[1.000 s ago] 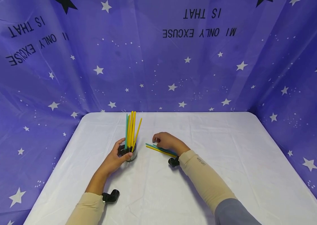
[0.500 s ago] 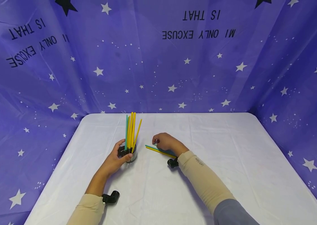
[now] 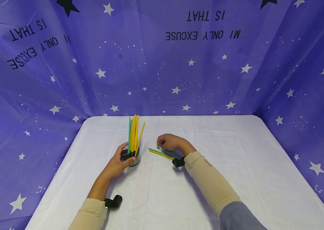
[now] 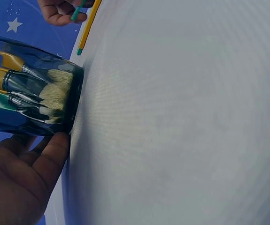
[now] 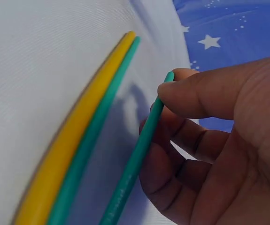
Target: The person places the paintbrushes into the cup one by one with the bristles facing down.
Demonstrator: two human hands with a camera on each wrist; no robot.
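Observation:
My left hand (image 3: 118, 164) holds a clear glass (image 4: 76, 93), thumb on the near side. Several paintbrushes stand in it, pale bristles (image 4: 55, 96) down, with yellow handles (image 3: 134, 132) and a teal handle (image 3: 129, 135) rising above the rim. To the right, my right hand (image 3: 171, 142) pinches a teal paintbrush (image 5: 137, 152) between thumb and index finger near its handle end. Beside it a yellow paintbrush (image 5: 73, 129) and another teal paintbrush (image 5: 97, 119) lie side by side on the cloth. Their bristle ends are hidden under the right wrist in the head view.
A white cloth covers the table (image 3: 156, 195). Purple curtains (image 3: 162, 64) with stars and lettering hang behind and at both sides. A black wrist camera (image 3: 114, 202) sits on the left sleeve, another black camera (image 3: 178, 162) on the right.
My right hand has shifted slightly right and away from me, and the teal paintbrush it pinches has moved apart from the two lying ones. The left hand and glass stay put.

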